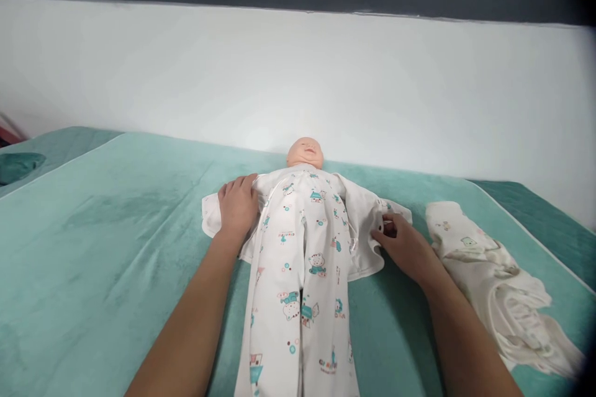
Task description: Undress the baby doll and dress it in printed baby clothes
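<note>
A baby doll [305, 152] lies face up, its head toward the wall. White baby clothes [321, 223] printed with teal and pink cartoon figures cover its body, with long trouser legs reaching toward me. My left hand [239, 201] lies flat, fingers stretched out, over the sleeve on the left side. On the other side, my right hand [398, 239] pinches the edge of the open white flap between thumb and fingers, close to the right sleeve. The doll's arms and legs are hidden by the cloth.
A crumpled heap of white printed baby cloth [498, 285] lies to the right of my right forearm. Beneath everything is a teal bed cover [130, 248] with pale seams. A white wall [186, 74] rises behind, with a dark band on top.
</note>
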Demonstrator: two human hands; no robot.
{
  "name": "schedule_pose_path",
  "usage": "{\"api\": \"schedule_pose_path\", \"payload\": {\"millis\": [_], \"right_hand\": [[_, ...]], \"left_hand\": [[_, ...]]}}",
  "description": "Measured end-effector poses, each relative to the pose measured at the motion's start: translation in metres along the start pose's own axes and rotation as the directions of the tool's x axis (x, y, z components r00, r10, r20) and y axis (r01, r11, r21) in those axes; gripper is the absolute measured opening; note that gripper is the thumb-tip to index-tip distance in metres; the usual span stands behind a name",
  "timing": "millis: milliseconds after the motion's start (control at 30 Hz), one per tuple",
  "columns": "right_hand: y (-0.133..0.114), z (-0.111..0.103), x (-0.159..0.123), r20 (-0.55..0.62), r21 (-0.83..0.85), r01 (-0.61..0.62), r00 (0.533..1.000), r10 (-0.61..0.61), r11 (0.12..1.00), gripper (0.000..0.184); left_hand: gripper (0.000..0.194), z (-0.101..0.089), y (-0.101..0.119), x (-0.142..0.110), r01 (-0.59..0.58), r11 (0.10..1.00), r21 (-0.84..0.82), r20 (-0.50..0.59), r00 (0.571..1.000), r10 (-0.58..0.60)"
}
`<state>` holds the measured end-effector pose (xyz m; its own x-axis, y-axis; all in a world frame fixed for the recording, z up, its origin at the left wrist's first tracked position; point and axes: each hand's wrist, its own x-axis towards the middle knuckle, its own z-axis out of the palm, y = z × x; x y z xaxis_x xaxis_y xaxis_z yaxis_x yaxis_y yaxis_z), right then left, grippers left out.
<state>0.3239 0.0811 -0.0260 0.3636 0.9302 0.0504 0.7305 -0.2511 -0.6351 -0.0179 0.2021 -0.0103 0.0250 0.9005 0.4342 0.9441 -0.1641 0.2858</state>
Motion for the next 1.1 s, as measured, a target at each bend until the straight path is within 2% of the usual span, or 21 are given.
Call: {"api": "schedule_pose_path", "payload": {"millis": [67,133,233,300,367,433,533,667,800,900,1033,1100], "right_hand": [[0.012,-0.007,0.003,0.008,0.028,0.017,1.000,-0.017,0.999,0.039],[0.025,-0.017,0.006,0.009,0.002,-0.018,1.000,0.018,1.000,0.040],[0.034,-0.029,0.009,-0.141,-0.107,-0.073,0.988,0.058,0.992,0.036],[0.026,-0.028,0.007,-0.298,-0.142,-0.017,0.954,-0.026,0.990,0.034],[0.010,-0.017,0.002,-0.385,-0.133,0.131,0.907,-0.173,0.982,0.033],[-0.010,-0.002,-0.002,-0.364,-0.090,0.290,0.881,-0.303,0.953,0.036],[-0.033,0.019,-0.003,-0.236,-0.016,0.441,0.871,-0.432,0.898,0.045],[-0.049,0.035,0.012,-0.157,-0.005,0.502,0.853,-0.497,0.865,0.053],[-0.063,0.046,0.043,-0.126,-0.103,0.542,0.825,-0.551,0.834,0.046],[-0.076,0.051,0.065,-0.090,-0.200,0.498,0.848,-0.522,0.844,0.047],[-0.075,0.046,0.085,-0.060,-0.268,0.296,0.945,-0.322,0.917,0.045],[-0.068,0.041,0.090,-0.075,-0.251,0.206,0.970,-0.231,0.946,0.043]], "left_hand": [[0.044,0.000,0.000,0.000,-0.001,1.000,-0.005,0.000,1.000,0.001],[0.044,0.000,0.000,0.000,-0.001,1.000,-0.009,0.005,1.000,0.001],[0.044,0.000,0.000,0.000,0.005,1.000,-0.007,0.008,1.000,-0.005],[0.044,0.001,0.000,0.000,0.009,1.000,-0.004,0.002,1.000,-0.009],[0.044,0.001,0.000,0.000,0.008,1.000,-0.003,-0.004,1.000,-0.008],[0.043,0.001,0.001,0.000,0.006,1.000,-0.005,-0.007,1.000,-0.006],[0.043,0.002,0.002,0.000,0.007,1.000,-0.002,-0.006,1.000,-0.007],[0.041,0.002,0.005,-0.001,0.026,1.000,-0.008,-0.023,0.999,-0.026],[0.040,0.002,0.007,-0.001,0.038,0.999,0.010,-0.022,0.999,-0.038],[0.042,0.002,0.006,-0.001,0.035,0.999,0.023,-0.013,0.999,-0.035],[0.043,0.000,0.002,-0.002,-0.004,1.000,0.011,-0.002,1.000,0.004],[0.042,-0.001,0.001,-0.002,-0.012,1.000,0.002,0.004,1.000,0.012]]}}
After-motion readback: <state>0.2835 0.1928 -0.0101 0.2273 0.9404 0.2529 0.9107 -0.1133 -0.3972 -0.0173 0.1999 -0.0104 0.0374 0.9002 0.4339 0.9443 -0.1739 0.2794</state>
